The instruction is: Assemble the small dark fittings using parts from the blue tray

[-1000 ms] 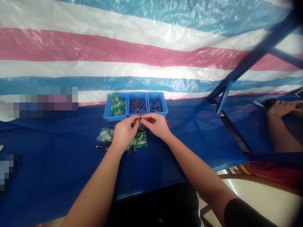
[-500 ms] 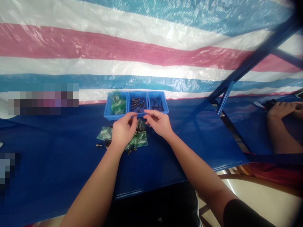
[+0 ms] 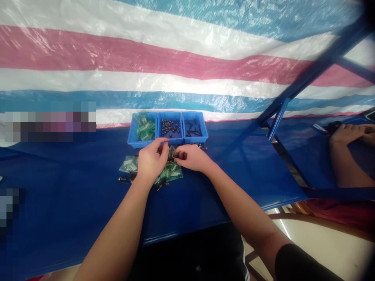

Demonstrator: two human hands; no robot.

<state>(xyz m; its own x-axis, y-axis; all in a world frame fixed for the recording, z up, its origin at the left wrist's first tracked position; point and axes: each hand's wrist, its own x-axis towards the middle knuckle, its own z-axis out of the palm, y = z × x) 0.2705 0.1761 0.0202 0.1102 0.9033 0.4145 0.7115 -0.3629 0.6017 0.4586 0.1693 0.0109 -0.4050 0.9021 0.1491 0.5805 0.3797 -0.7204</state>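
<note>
My left hand (image 3: 152, 159) is closed in a pinch above the parts pile, just in front of the blue bins; what its fingertips hold is too small to make out. Lower and to its right, my right hand (image 3: 191, 158) has thumb and fingers curled together at the pile, and anything between them is hidden. Under and between the hands lie green plastic bags (image 3: 172, 171) with pale pieces inside, among loose dark screws. Another small green bag (image 3: 129, 164) sits left of my left hand. A loose screw (image 3: 123, 180) lies at the pile's left edge.
Three joined blue bins stand behind the hands: a left bin (image 3: 131, 134) with green bags, a middle bin (image 3: 170, 114) with brassy screws, a right bin (image 3: 191, 115) with dark screws. A blue metal frame (image 3: 293, 91) rises at right, beyond which another person's hand (image 3: 347, 134) rests.
My right hand has come down and slightly left from beside the left fingertips to the pile. A few screws near the right bin's front edge are now uncovered. My left hand stays nearly in place.
</note>
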